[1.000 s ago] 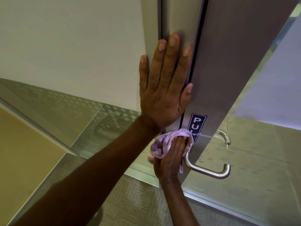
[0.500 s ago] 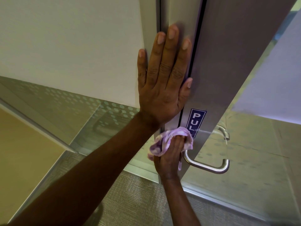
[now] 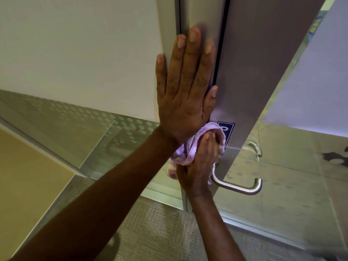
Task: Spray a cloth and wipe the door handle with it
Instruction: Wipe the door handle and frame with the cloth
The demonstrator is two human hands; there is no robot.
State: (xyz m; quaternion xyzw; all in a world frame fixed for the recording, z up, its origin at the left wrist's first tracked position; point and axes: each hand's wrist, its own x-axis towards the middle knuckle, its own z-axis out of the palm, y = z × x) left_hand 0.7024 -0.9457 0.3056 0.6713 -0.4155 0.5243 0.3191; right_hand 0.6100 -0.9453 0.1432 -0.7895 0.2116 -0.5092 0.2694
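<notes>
A brushed steel lever door handle [image 3: 239, 186] sticks out of the grey metal door stile [image 3: 254, 72]. My right hand [image 3: 197, 166] is closed around a bunched purple and white cloth [image 3: 185, 153] and holds it against the stile just above the handle's base, partly covering a blue sign [image 3: 228, 129]. My left hand [image 3: 186, 87] lies flat, fingers apart, on the door frame above it, holding nothing. No spray bottle is in view.
A second handle [image 3: 256, 147] shows through the glass on the far side of the door. A frosted dotted glass panel [image 3: 79, 119] runs to the left. Grey carpet [image 3: 154, 232] lies below.
My right hand has moved the cloth upward from the handle's base, now covering part of the blue sign. My left hand stays flat on the frame.
</notes>
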